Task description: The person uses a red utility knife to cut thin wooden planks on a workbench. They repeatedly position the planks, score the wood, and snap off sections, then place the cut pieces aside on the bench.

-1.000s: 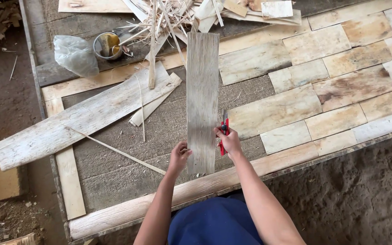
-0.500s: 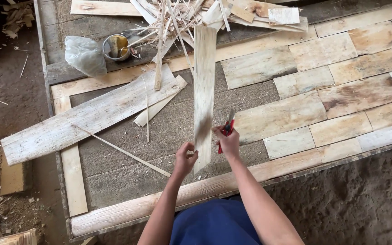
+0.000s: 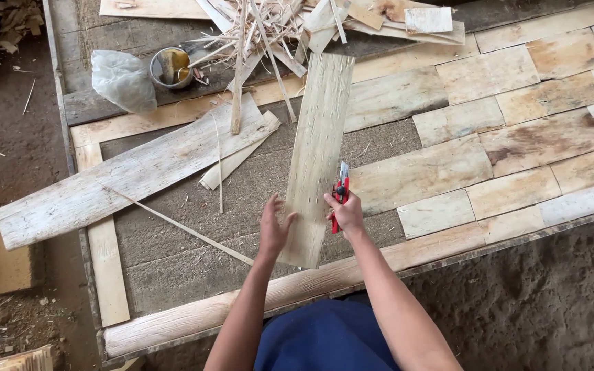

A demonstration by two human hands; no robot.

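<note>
A long pale strip of wood veneer [image 3: 319,144] lies lengthwise on the rough board, tilted a little to the right at its far end. My left hand [image 3: 274,225] is at the strip's near left edge, fingers spread, touching it. My right hand [image 3: 345,213] rests at the strip's near right edge and holds a red utility knife [image 3: 339,194], blade pointing away from me.
A wide pale plank [image 3: 125,175] and thin slivers lie left of the strip. Several fitted veneer pieces [image 3: 517,130] cover the right side. A pile of offcuts [image 3: 276,20], a small tin [image 3: 171,66] and a clear plastic bag [image 3: 123,80] sit at the back. Dirt floor surrounds the frame.
The veneer strip, which stood on edge half a second ago, now lies flat and tilted rightwards. My left hand has let go of its end and opened beside it.
</note>
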